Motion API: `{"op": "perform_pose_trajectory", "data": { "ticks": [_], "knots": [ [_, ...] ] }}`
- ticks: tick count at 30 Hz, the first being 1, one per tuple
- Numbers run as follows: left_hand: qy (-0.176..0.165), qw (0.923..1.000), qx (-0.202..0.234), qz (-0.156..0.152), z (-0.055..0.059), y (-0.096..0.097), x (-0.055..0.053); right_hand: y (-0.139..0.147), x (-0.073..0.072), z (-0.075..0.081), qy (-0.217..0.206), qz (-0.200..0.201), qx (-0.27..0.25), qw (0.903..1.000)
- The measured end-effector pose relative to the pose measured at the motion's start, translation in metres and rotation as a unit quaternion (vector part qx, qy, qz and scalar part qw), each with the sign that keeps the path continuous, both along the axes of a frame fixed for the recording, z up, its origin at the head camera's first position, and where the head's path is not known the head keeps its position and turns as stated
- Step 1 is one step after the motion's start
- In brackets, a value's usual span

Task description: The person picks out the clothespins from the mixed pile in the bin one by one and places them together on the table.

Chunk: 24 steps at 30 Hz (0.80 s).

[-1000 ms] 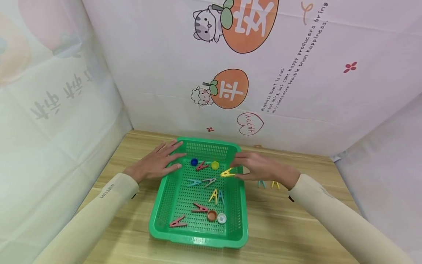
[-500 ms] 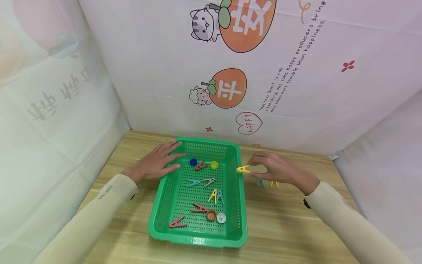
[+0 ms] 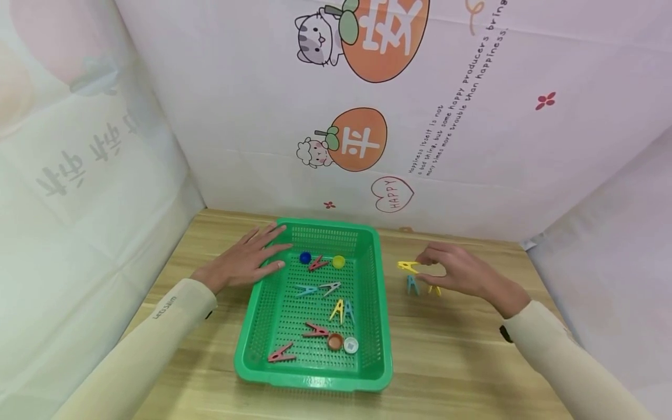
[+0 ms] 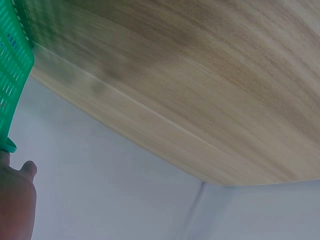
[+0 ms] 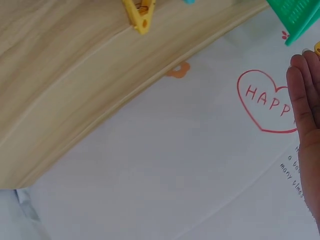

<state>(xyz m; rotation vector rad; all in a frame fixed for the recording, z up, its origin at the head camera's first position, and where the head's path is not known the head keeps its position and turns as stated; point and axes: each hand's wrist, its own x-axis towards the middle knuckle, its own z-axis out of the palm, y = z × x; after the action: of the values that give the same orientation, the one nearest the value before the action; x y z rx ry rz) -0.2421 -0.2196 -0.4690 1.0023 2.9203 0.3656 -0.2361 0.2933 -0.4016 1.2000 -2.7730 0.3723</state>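
Note:
My right hand [image 3: 454, 269] pinches a yellow clothespin [image 3: 407, 266] by one end, right of the green basket [image 3: 313, 380]. Just below it on the table are a blue clothespin [image 3: 412, 284] and a second yellow clothespin [image 3: 434, 289], partly covered by the hand. My left hand [image 3: 247, 259] rests over the basket's left rim with its fingers spread. In the right wrist view, my right hand [image 5: 310, 110] appears at the edge, and the held clothespin is mostly cut off. The left wrist view catches part of my left hand [image 4: 17, 195] beside the basket wall [image 4: 15, 70].
Inside the basket lie several clothespins, among them a red one [image 3: 282, 353] and a grey one [image 3: 331, 288]. A blue cap [image 3: 305, 257], yellow cap [image 3: 338, 262], brown cap [image 3: 335, 342] and white cap [image 3: 350, 345] lie there too. Printed cloth walls [image 3: 252, 116] enclose the wooden table [image 3: 441, 361].
My right hand has carried the yellow clothespin from above the basket, over its right rim, to the table's right side. My left hand stays at the left rim.

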Motion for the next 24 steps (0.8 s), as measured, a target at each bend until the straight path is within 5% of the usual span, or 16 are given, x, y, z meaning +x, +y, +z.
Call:
{"op": "perform_pose_trajectory", "data": {
  "ticks": [24],
  "knots": [
    [-0.001, 1.0, 0.006, 0.0, -0.001, 0.0, 0.0, 0.065, 0.014, -0.031, 0.022, -0.131, -0.023, 0.9909]
  ]
}}
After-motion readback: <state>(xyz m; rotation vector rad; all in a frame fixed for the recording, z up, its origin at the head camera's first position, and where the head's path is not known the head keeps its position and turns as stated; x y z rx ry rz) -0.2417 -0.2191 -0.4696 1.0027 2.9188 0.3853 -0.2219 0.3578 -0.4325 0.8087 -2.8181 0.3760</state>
